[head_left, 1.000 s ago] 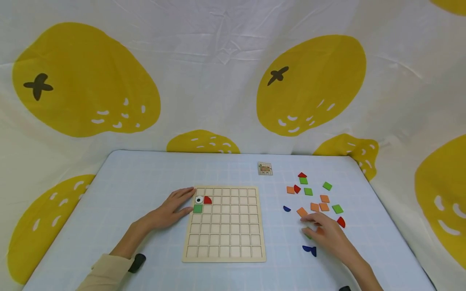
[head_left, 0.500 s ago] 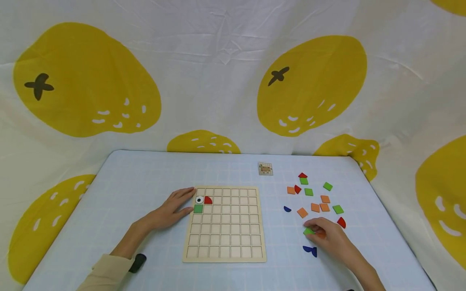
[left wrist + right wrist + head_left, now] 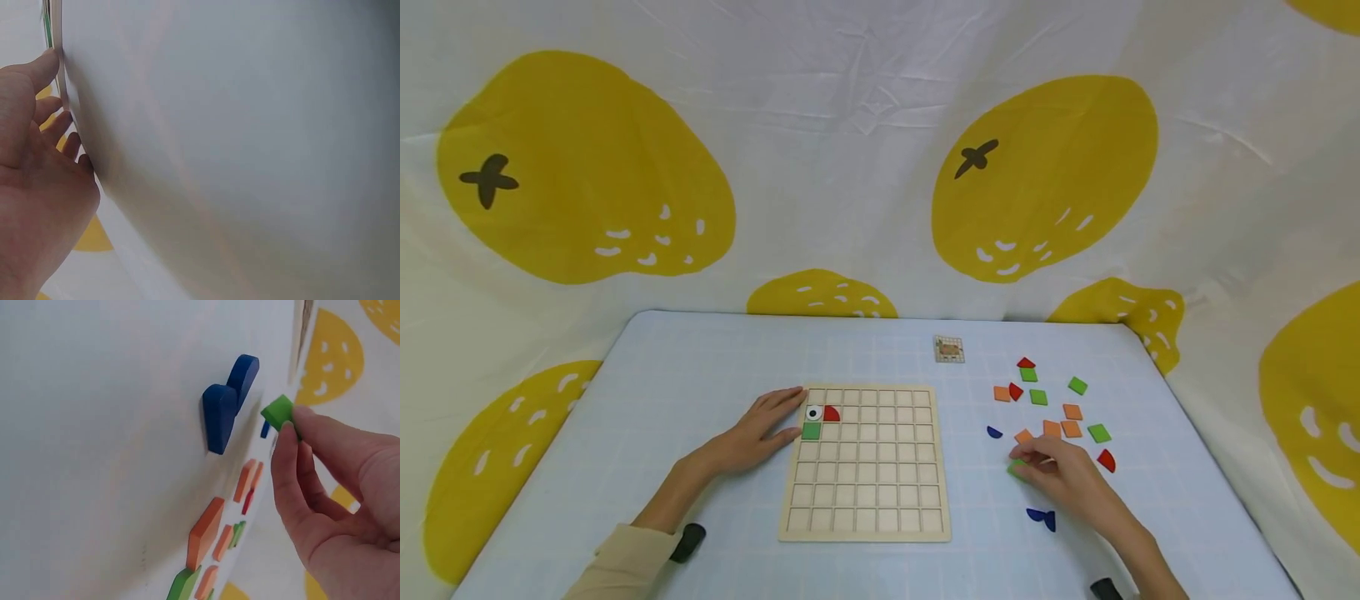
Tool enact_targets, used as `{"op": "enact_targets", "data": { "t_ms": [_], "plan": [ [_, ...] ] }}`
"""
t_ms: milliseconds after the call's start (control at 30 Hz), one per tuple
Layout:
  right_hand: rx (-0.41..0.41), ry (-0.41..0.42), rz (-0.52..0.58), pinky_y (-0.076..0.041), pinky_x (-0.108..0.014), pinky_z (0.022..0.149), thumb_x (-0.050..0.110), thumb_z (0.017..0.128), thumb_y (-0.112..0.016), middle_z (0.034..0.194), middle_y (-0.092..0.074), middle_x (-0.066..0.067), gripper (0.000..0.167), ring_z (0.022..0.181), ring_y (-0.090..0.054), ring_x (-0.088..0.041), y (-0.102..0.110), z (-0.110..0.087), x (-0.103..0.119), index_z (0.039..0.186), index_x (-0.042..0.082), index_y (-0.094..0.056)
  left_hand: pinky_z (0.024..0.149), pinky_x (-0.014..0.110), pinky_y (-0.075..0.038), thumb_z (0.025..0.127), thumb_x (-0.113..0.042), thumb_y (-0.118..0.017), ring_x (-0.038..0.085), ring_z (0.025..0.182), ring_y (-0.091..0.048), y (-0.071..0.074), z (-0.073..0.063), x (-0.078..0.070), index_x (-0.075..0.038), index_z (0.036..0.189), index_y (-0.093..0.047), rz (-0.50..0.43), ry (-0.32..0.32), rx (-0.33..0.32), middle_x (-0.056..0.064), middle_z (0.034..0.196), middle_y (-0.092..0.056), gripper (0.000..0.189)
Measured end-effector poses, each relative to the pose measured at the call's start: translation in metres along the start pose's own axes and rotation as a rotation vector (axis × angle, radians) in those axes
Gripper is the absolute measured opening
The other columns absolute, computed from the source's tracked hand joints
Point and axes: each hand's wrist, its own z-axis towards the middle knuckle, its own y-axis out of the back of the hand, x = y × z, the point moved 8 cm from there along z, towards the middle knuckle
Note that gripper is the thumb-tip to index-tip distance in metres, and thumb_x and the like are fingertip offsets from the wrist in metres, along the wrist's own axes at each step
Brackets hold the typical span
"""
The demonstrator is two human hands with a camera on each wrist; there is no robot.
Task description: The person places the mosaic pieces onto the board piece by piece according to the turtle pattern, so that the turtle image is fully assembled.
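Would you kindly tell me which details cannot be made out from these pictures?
Card, head view: its printed design is too small to make out.
Held green piece, head view: the right hand covers part of it.
Board, left wrist view: seen edge-on and cut off by the top edge.
Nearest loose green piece, right wrist view: cut off by the bottom edge.

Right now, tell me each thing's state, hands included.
Board: flat on the table, three cells filled
Eye piece: in a cell
Red piece: in a cell
Green square: in a cell
Left hand: touching the board's left edge
Right hand: pinching a green piece
Picture card: face up
Other pieces: lying loose, right of the board
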Motion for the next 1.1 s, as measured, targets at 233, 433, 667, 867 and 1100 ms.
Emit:
{"op": "enact_targets", "data": {
  "t_ms": [233,433,667,867,1100],
  "plan": [
    [-0.041,0.041,0.031,-0.056,-0.019,0.078,0.008,0.09,-0.08,0.099,-0.071,0.004,0.018,0.089,-0.065,-0.013,-0.006,0.015,0.015,0.108,0.01,-0.075,0.117,0.066,-0.025,0.106,-0.027,-0.059,0.043,0.15,-0.022,0.001,0.0,-0.002,-0.002,0.16,-0.033,-0.001,-0.009,0.0,0.019,0.165,-0.029,0.065],
    [-0.096,0.092,0.048,-0.058,-0.022,0.074,0.005,0.088,-0.081,0.093,-0.07,0.006,0.018,0.083,-0.063,-0.011,-0.011,0.026,0.028,0.103,0.01,-0.076,0.117,0.065,-0.025,0.106,-0.027,-0.06,0.043,0.15,-0.022,0.001,0.002,0.0,-0.003,0.16,-0.032,-0.003,-0.005,0.008,0.019,0.166,-0.028,0.065],
    [-0.115,0.074,0.048,-0.056,-0.022,0.073,0.007,0.088,-0.082,0.088,-0.068,0.007,0.015,0.082,-0.06,-0.013,-0.021,0.04,0.038,0.101,0.012,-0.077,0.118,0.065,-0.024,0.106,-0.025,-0.06,0.043,0.15,-0.022,0.001,0.003,0.001,-0.002,0.16,-0.033,-0.002,-0.014,0.004,0.019,0.165,-0.029,0.065],
    [-0.111,0.05,0.091,-0.055,-0.02,0.073,0.008,0.088,-0.082,0.086,-0.068,0.004,0.013,0.081,-0.06,-0.015,-0.032,0.05,0.047,0.1,0.01,-0.077,0.118,0.064,-0.024,0.106,-0.024,-0.06,0.043,0.151,-0.022,0.0,0.002,0.001,-0.002,0.16,-0.033,0.002,-0.015,0.006,0.019,0.165,-0.029,0.065],
    [-0.068,0.075,0.157,-0.057,-0.022,0.079,0.011,0.088,-0.082,0.092,-0.071,0.003,0.015,0.084,-0.064,-0.013,-0.046,0.059,0.062,0.102,0.01,-0.077,0.118,0.063,-0.025,0.106,-0.024,-0.06,0.043,0.151,-0.023,0.0,0.001,0.002,-0.002,0.16,-0.033,0.011,0.001,0.011,0.018,0.165,-0.029,0.065]
  ]
}}
